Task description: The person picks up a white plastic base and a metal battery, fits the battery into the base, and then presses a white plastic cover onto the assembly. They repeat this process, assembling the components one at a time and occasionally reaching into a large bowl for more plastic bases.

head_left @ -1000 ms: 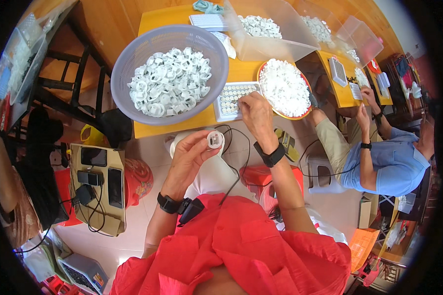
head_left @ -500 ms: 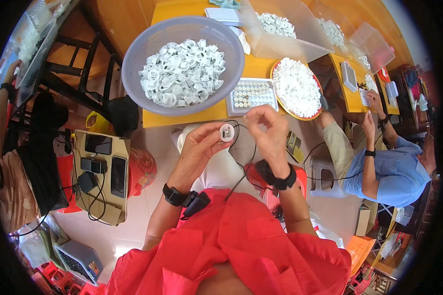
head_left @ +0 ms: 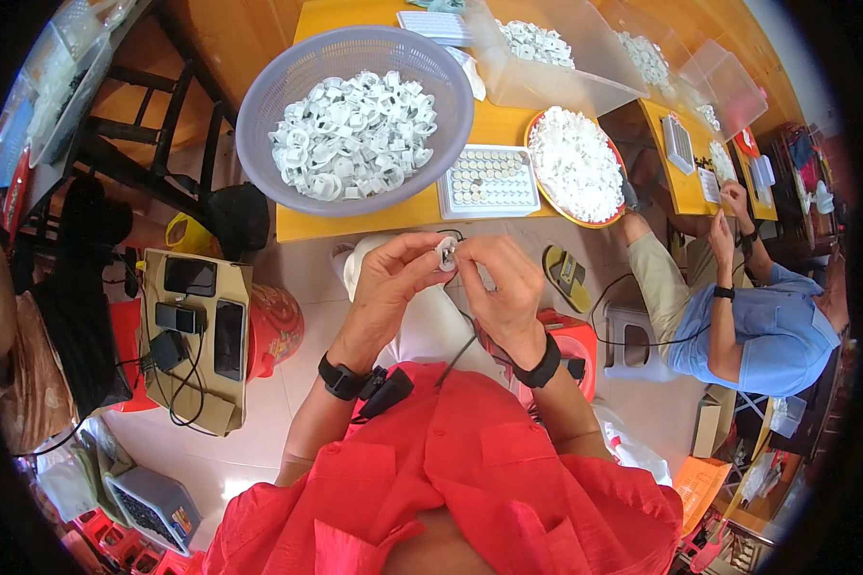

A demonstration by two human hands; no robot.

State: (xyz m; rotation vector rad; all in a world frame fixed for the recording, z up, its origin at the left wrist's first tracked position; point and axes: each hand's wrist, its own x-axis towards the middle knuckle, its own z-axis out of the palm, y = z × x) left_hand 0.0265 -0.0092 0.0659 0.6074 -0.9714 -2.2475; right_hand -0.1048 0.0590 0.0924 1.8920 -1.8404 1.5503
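My left hand [head_left: 389, 284] and my right hand [head_left: 501, 286] meet in front of my chest, both pinching one small white round plastic part [head_left: 446, 253] between fingertips. Just beyond them, on the yellow table [head_left: 328, 222], stands a lilac basket [head_left: 259, 115] heaped with similar white parts. To its right lies a white tray [head_left: 490, 180] of small round pieces in rows. An orange-rimmed plate [head_left: 577, 165] piled with tiny white pieces sits beside the tray. Black bands are on both my wrists.
A person in a blue shirt [head_left: 767, 326] sits to my right at the same table. A cardboard box with phones and cables [head_left: 194, 335] stands on the floor at left, next to a red stool [head_left: 278, 326]. Clear tubs of white parts [head_left: 547, 48] stand farther back.
My right hand came back from the tray and plate to join my left hand at the white part. Both hands have drawn closer to my chest.
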